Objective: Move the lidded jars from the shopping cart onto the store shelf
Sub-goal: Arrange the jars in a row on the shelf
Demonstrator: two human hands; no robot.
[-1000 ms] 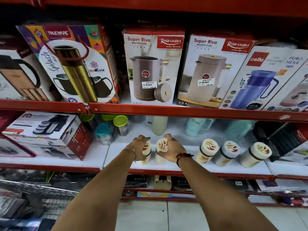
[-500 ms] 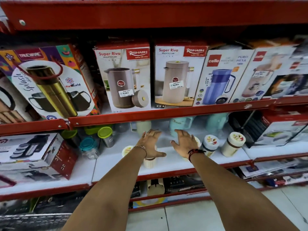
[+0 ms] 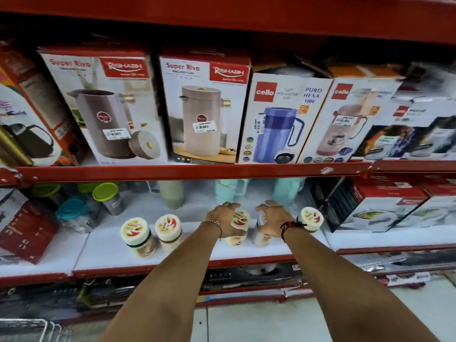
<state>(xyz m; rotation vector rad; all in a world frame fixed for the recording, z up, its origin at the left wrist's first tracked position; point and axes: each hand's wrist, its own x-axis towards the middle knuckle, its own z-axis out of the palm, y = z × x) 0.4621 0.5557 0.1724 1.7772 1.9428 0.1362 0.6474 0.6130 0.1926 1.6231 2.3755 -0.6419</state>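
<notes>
Both arms reach to the white shelf with the red front edge. The left hand curls over a cream lidded jar, fingers on its lid and side. The right hand cups a second jar, which is mostly hidden behind the palm; whether either grip is closed tight cannot be told. Three more jars stand on the same shelf: two to the left, touching each other, and one just right of the right wrist. A corner of the wire cart is cut off at the near left. The boxes above are blurred.
</notes>
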